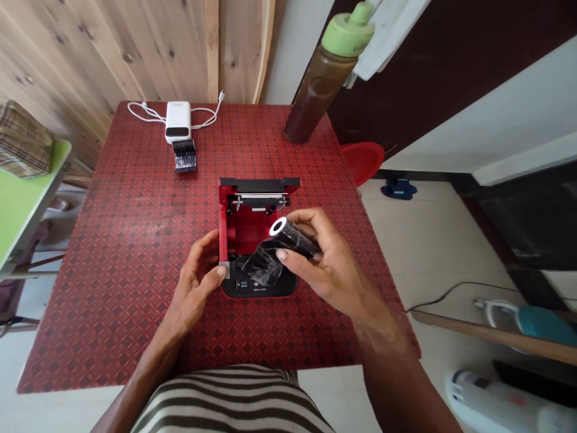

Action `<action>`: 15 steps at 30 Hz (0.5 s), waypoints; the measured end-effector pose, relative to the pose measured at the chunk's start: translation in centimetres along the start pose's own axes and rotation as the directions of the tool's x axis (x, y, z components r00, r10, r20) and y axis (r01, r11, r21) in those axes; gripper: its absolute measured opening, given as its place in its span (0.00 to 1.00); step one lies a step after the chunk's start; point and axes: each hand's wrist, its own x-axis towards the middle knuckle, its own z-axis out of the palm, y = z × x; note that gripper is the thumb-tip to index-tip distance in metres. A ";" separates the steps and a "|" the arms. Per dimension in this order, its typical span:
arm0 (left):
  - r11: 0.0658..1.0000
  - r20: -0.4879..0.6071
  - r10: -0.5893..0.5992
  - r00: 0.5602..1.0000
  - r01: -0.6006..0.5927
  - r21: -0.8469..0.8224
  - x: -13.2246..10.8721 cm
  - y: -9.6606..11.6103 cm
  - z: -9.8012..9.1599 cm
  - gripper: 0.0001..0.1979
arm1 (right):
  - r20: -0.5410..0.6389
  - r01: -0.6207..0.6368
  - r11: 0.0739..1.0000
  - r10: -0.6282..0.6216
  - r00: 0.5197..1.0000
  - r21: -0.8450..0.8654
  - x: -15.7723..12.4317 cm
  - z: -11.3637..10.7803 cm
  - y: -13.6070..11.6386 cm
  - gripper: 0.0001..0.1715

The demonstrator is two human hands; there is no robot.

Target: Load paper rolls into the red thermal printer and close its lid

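Note:
A small red printer [234, 231] with a black front sits open on the red patterned table [135, 240], its lid tipped back. My right hand [331, 264] is closed round a black roll with a white core [291, 236], held over the printer's open bay, with a loose glossy end hanging down. My left hand [196, 282] grips the printer's left front corner, thumb on its edge.
At the back of the table lie a white device with a white cable [178, 119] and a small black object [184, 157]. A brown bottle with a green cap [327, 75] stands at the back right. A green table [22, 198] is to the left, and cables and appliances lie on the floor to the right.

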 end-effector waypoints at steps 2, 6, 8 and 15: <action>1.000 0.000 0.000 1.000 0.000 0.014 0.0 0.2 0.0 0.35 | -0.019 0.036 0.994 -0.038 0.999 -0.100 0.2 0.1 -0.2 0.20; 1.000 0.007 0.004 1.000 -0.004 0.024 0.0 0.3 0.1 0.34 | 0.028 0.173 0.895 -0.177 0.984 -0.411 0.8 0.4 -0.6 0.11; 1.000 0.011 0.011 1.000 -0.011 0.014 0.0 0.2 0.1 0.34 | 0.043 0.250 0.810 -0.269 0.962 -0.530 1.2 1.1 -0.7 0.10; 0.999 0.023 0.032 0.999 -0.032 0.005 0.1 0.1 0.0 0.33 | 0.094 0.233 0.564 -0.264 0.960 -0.792 2.3 3.9 -1.0 0.10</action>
